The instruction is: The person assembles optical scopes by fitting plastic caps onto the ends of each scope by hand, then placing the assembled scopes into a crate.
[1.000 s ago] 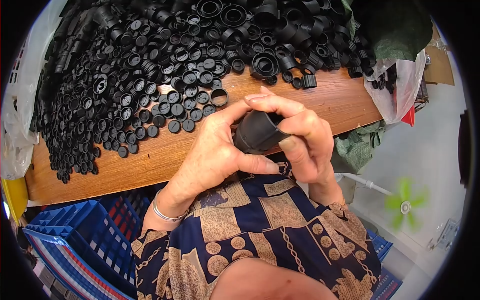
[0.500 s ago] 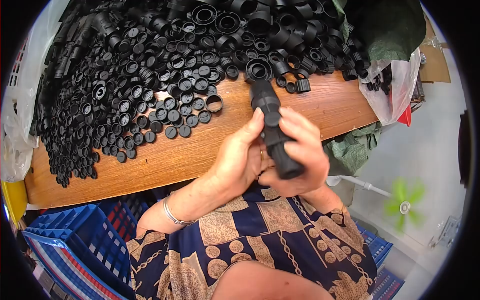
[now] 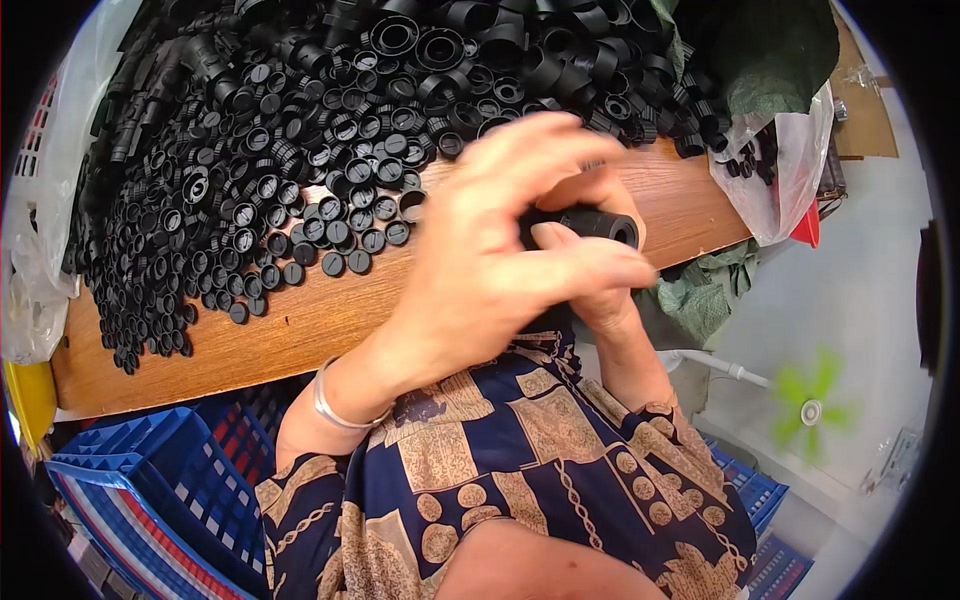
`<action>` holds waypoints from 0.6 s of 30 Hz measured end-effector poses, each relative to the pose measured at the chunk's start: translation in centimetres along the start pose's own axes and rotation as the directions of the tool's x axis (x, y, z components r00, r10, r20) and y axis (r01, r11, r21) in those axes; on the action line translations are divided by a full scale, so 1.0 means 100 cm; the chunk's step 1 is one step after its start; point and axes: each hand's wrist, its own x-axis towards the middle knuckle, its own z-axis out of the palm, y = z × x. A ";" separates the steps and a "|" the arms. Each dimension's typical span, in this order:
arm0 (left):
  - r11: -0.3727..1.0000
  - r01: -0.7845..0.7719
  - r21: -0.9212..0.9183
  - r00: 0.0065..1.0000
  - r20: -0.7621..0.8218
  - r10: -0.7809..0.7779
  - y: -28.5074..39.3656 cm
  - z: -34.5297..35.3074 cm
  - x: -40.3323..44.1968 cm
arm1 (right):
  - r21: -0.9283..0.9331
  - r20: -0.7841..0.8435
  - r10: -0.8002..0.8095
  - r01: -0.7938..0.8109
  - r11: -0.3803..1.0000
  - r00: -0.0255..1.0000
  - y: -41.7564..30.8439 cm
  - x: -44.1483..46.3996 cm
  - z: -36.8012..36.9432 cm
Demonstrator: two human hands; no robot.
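A black scope [image 3: 598,224], a tube with a round opening at its near end, is in my right hand [image 3: 610,300], which is partly hidden behind my left. The right fingers wrap round the far side of the tube. My left hand [image 3: 490,235] is in front of the scope, blurred, its fingers and thumb spread apart around the tube's end. I cannot make out whether its thumb touches the tube. Beyond both hands, a large heap of small black caps and rings [image 3: 335,225] covers much of the wooden table [image 3: 330,320].
Larger black rings and tubes [image 3: 500,40] pile up at the back. A plastic bag [image 3: 795,190] hangs at the table's right corner. Blue crates [image 3: 140,460] stand low on the left. A small green fan [image 3: 810,412] is at the right.
The scope has turned from pointing away to having its end face right. My left hand has moved from beneath it to in front, and its fingers have spread.
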 end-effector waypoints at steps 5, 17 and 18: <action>0.996 -0.090 0.001 0.994 0.057 0.090 -0.012 0.026 0.008 | -0.033 -0.032 -0.011 0.010 0.999 0.999 0.003 -0.001 0.001; 0.993 0.010 -0.121 0.998 0.068 -0.001 -0.024 0.006 0.004 | -0.234 -0.169 -0.119 0.077 0.969 0.978 0.023 -0.021 0.022; 0.995 0.004 -0.098 0.999 0.054 0.002 -0.024 0.007 0.005 | -0.241 -0.177 -0.110 0.065 0.968 0.978 0.025 -0.020 0.022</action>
